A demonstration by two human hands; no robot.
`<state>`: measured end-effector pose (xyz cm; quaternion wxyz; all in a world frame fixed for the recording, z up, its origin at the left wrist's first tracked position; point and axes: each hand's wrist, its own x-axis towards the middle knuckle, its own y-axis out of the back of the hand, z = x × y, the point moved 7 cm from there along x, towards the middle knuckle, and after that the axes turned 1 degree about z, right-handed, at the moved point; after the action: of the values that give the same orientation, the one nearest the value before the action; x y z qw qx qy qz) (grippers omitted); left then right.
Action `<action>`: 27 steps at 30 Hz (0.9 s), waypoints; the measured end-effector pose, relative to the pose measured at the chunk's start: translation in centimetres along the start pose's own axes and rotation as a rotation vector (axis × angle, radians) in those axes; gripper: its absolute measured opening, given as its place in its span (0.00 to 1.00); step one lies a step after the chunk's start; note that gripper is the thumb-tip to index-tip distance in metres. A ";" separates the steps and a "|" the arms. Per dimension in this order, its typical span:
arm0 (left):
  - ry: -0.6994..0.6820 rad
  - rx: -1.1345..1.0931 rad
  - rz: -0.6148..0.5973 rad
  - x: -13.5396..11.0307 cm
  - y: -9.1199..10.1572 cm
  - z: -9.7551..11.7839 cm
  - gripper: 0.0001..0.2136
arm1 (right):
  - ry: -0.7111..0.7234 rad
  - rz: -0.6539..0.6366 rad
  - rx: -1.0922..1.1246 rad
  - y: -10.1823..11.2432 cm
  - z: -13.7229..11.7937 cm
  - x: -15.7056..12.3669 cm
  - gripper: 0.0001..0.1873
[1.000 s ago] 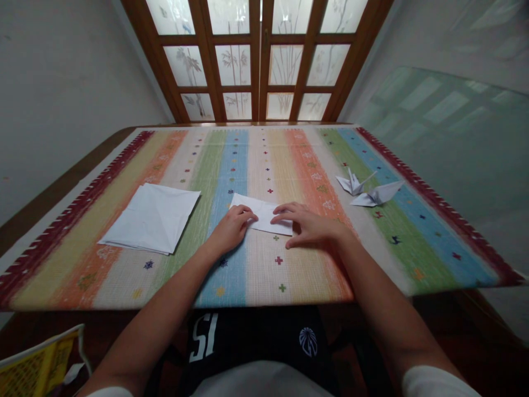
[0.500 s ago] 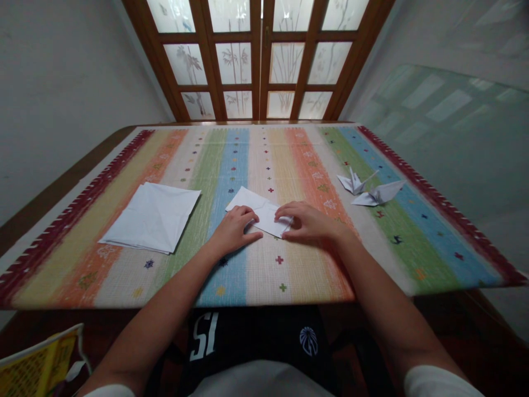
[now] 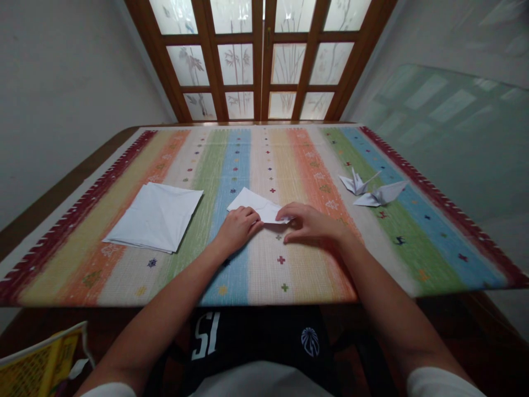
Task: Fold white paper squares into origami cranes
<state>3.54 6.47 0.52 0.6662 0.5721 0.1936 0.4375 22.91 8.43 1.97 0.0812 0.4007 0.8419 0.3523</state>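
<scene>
folded white paper sheet (image 3: 252, 204), centre of striped woven table cover (image 3: 70, 220), left hand (image 3: 238, 230) resting on it, right hand (image 3: 309, 223) touching its tip; hands apart, grip unclear. two completed paper cranes (image 3: 355, 184) (image 3: 380, 194) toward right edge; stack of creased white sheets (image 3: 152, 218) lies flat toward left edge.

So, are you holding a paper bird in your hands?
No, one paper bird and another lie on the striped cloth to the right; the left hand and right hand touch folded white paper.
</scene>
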 end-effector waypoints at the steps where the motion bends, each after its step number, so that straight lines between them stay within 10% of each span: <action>1: -0.005 0.004 -0.003 0.0 0.0 0.0 0.13 | -0.019 0.024 -0.014 0.0 0.2 0.1 0.15; 12: 0.012 -0.056 0.008 0.0 -0.2 0.2 0.14 | -0.189 0.301 -0.060 -0.6 2.3 0.9 0.09; 18: -0.030 -0.015 -0.029 0.0 -0.4 0.5 0.10 | -0.175 0.346 -0.180 -0.8 1.9 1.2 0.23; 27: -0.024 -0.047 -0.034 -0.2 0.1 0.9 0.14 | -0.241 0.291 0.310 -1.3 2.6 1.1 0.20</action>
<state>4.10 5.79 0.78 0.6891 0.5582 0.1851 0.4234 22.48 10.10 -0.64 0.0671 0.5644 0.8036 0.1764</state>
